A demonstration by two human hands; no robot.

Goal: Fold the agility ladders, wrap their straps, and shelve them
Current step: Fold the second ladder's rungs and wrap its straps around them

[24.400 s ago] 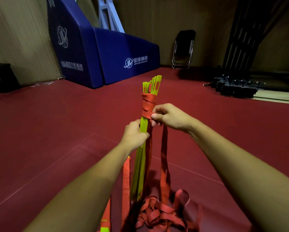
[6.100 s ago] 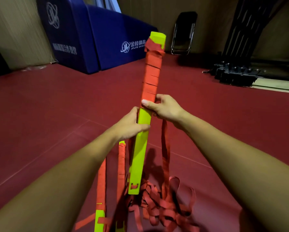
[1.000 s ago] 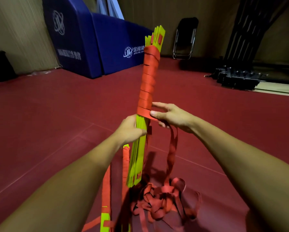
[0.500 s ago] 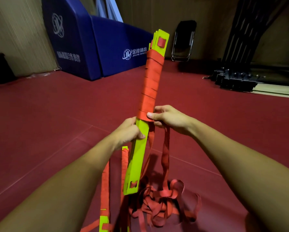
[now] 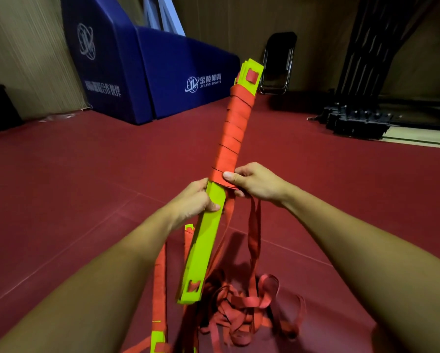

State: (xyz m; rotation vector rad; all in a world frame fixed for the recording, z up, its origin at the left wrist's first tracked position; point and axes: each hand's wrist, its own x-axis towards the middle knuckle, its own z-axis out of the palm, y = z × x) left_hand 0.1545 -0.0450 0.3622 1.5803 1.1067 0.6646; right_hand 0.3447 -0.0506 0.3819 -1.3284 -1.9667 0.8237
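Between the two outstretched forearms, above the red floor (image 5: 73, 189), the folded ladder bundle (image 5: 206, 240) stands steeply. Its long axis runs from a lower end close to the person up and away, leaning a little right, with the flat yellow-green face toward the camera. Orange strap (image 5: 235, 133) is wound round its upper half. The left hand (image 5: 196, 202) grips the bare rungs just below the winding, thumb across the face. The right hand (image 5: 257, 183) pinches the lowest turn of strap, thumb on top, and slack hangs from it to a tangled pile (image 5: 239, 309) on the floor
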